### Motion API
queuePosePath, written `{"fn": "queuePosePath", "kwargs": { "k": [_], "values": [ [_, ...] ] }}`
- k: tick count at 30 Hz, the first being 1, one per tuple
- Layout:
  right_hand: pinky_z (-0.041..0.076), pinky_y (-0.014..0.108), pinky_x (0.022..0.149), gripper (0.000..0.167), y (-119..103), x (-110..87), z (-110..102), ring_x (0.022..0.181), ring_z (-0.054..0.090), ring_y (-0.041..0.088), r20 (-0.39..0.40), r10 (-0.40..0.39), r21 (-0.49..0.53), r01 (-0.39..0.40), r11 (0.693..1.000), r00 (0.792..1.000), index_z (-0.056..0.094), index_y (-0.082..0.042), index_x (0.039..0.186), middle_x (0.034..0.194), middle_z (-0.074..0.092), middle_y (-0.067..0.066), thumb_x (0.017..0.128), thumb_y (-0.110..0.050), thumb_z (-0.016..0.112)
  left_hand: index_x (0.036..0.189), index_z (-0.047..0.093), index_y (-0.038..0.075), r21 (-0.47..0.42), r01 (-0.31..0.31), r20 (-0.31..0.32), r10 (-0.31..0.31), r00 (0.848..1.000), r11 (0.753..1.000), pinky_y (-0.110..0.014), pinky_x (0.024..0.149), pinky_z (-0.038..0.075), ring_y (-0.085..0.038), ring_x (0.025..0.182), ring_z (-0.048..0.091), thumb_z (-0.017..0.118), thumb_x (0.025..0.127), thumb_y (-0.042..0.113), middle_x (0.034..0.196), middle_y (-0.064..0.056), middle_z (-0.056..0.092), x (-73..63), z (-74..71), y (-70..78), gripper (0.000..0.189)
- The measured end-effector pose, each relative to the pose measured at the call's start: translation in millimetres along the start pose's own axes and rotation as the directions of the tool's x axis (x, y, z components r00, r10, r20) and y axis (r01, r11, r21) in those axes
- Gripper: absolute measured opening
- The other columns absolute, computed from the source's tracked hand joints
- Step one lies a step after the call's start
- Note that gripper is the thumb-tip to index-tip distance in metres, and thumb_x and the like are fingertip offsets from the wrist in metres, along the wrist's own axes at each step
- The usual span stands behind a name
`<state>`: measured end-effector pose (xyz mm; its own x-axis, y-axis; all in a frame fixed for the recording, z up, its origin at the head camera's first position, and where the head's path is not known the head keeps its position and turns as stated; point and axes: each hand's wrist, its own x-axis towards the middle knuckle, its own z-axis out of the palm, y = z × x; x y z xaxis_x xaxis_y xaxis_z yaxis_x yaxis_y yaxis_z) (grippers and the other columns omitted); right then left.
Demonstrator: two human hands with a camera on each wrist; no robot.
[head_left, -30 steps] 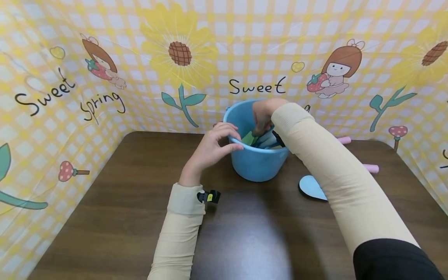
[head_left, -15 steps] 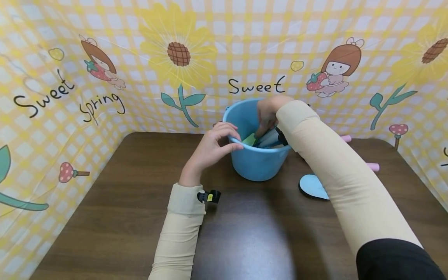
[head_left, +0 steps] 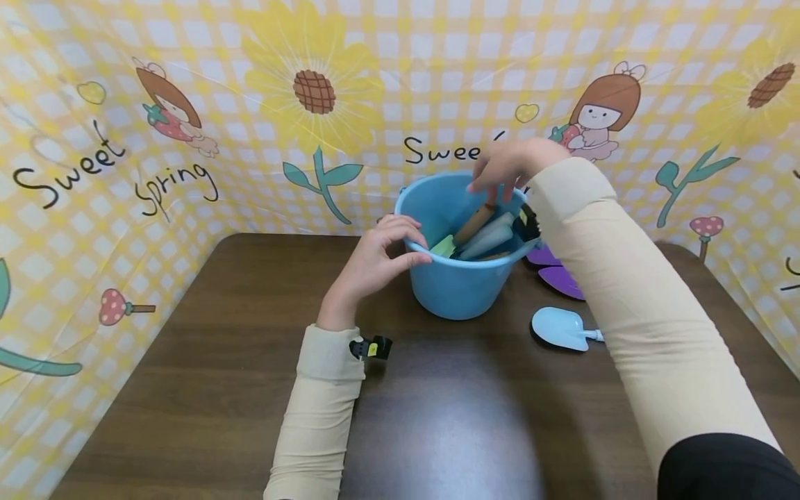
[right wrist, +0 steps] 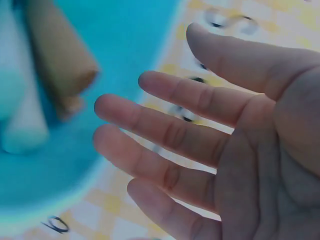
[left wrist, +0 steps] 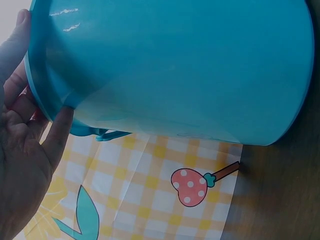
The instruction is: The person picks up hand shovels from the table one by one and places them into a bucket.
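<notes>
A light blue bucket (head_left: 459, 292) stands upright at the back of the table. My left hand (head_left: 378, 253) grips its left rim, thumb and fingers on either side of the edge. Several tools lean inside, their lower parts hidden: a brown wooden handle (head_left: 473, 223), pale blue handles (head_left: 489, 239) and a green piece (head_left: 442, 246). Over the back right rim hovers my right hand (head_left: 509, 167). The right wrist view shows that palm bare, fingers spread and relaxed, beside the wooden handle's end (right wrist: 75, 80).
Right of the bucket, a small light blue shovel (head_left: 559, 328) lies on the dark wooden table (head_left: 250, 389), partly under the right sleeve. Two purple blades (head_left: 560, 280) lie behind it, also partly covered. A checked yellow cloth (head_left: 387, 83) stands as a wall behind and at both sides.
My right hand has come up out of the bucket and shifted right, its fingers loosened. The wooden handle now shows inside. The left hand stays on the rim.
</notes>
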<state>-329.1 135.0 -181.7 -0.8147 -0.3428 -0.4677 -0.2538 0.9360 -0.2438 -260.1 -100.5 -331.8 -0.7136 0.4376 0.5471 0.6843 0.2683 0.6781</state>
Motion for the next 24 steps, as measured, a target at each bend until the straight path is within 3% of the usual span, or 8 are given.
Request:
{"fn": "queuePosePath", "kwargs": {
  "k": [4, 7, 10, 14, 18, 20, 22, 24],
  "values": [
    [0.044, 0.057, 0.104, 0.052, 15.3, -23.0, -4.7, 0.112, 0.065, 0.039, -0.101, -0.099, 0.038, 0.103, 0.994, 0.990, 0.044, 0.000, 0.145, 0.129, 0.061, 0.026, 0.105, -0.034, 0.045, 0.089, 0.072, 0.004, -0.011, -0.003, 0.005, 0.003, 1.000, 1.000, -0.043, 0.109, 0.039, -0.024, 0.119, 0.053, 0.081, 0.081, 0.009, 0.097, -0.011, 0.071, 0.1, 2.4, -0.9, 0.013],
    [0.047, 0.056, 0.099, 0.049, 31.2, -43.6, 1.6, 0.105, 0.066, 0.036, -0.233, -0.145, 0.072, 0.165, 0.984, 0.962, 0.047, 0.001, 0.142, 0.129, 0.061, 0.026, 0.105, -0.031, 0.047, 0.089, 0.072, 0.005, -0.012, -0.004, 0.010, 0.004, 1.000, 1.000, -0.043, 0.109, 0.039, -0.023, 0.119, 0.053, 0.081, 0.081, 0.010, 0.096, -0.009, 0.071, -0.3, 4.6, -1.9, 0.013],
    [0.047, 0.052, 0.095, 0.048, 49.5, -66.8, 14.8, 0.104, 0.063, 0.032, -0.347, -0.128, 0.136, 0.185, 0.973, 0.929, 0.051, -0.002, 0.141, 0.129, 0.062, 0.023, 0.104, -0.034, 0.049, 0.089, 0.072, 0.005, -0.008, -0.004, 0.010, 0.004, 1.000, 1.000, -0.042, 0.109, 0.040, -0.021, 0.118, 0.053, 0.081, 0.081, 0.010, 0.096, -0.008, 0.071, -0.4, 6.4, -3.0, 0.013],
    [0.045, 0.031, 0.087, 0.047, 78.8, -99.2, 41.0, 0.101, 0.060, 0.012, -0.482, -0.064, 0.210, 0.186, 0.960, 0.874, 0.055, -0.011, 0.139, 0.128, 0.063, 0.015, 0.102, -0.039, 0.053, 0.088, 0.072, 0.006, -0.009, 0.001, 0.013, -0.001, 1.000, 1.000, -0.042, 0.109, 0.039, -0.021, 0.118, 0.053, 0.081, 0.082, 0.010, 0.095, -0.008, 0.071, 0.0, 7.4, -2.9, 0.013],
    [0.039, 0.011, 0.079, 0.040, 111.6, -128.5, 72.5, 0.094, 0.056, -0.010, -0.597, 0.005, 0.270, 0.195, 0.943, 0.802, 0.059, -0.016, 0.135, 0.120, 0.067, -0.007, 0.101, -0.037, 0.057, 0.088, 0.072, 0.006, -0.013, 0.010, 0.015, -0.010, 1.000, 1.000, -0.042, 0.108, 0.040, -0.021, 0.118, 0.052, 0.081, 0.082, 0.011, 0.098, -0.008, 0.071, 0.8, 6.8, -0.9, 0.013],
    [0.038, 0.006, 0.076, 0.033, 127.1, -140.4, 88.5, 0.092, 0.057, -0.014, -0.653, 0.036, 0.296, 0.211, 0.931, 0.757, 0.062, -0.019, 0.130, 0.111, 0.067, -0.022, 0.101, -0.033, 0.058, 0.089, 0.072, 0.005, -0.016, 0.014, 0.010, -0.013, 1.000, 1.000, -0.042, 0.107, 0.040, -0.021, 0.118, 0.052, 0.081, 0.082, 0.011, 0.100, -0.009, 0.070, 1.1, 5.9, 0.0, 0.013],
    [0.039, 0.003, 0.075, 0.024, 141.6, -150.3, 105.4, 0.088, 0.059, -0.015, -0.704, 0.083, 0.352, 0.244, 0.904, 0.705, 0.064, -0.023, 0.124, 0.100, 0.064, -0.035, 0.101, -0.027, 0.059, 0.089, 0.072, 0.005, -0.017, 0.018, 0.004, -0.018, 1.000, 1.000, -0.042, 0.107, 0.041, -0.022, 0.118, 0.052, 0.081, 0.082, 0.011, 0.102, -0.010, 0.070, 1.2, 4.8, 0.9, 0.013],
    [0.041, 0.002, 0.074, 0.020, 155.0, -156.7, 122.3, 0.084, 0.062, -0.014, -0.749, 0.147, 0.426, 0.300, 0.854, 0.646, 0.067, -0.028, 0.117, 0.095, 0.066, -0.036, 0.100, -0.020, 0.060, 0.089, 0.073, 0.005, -0.016, 0.025, -0.002, -0.025, 1.000, 1.000, -0.043, 0.107, 0.040, -0.022, 0.118, 0.052, 0.081, 0.082, 0.011, 0.103, -0.010, 0.070, 0.9, 3.9, 1.2, 0.012]
  ]
}}
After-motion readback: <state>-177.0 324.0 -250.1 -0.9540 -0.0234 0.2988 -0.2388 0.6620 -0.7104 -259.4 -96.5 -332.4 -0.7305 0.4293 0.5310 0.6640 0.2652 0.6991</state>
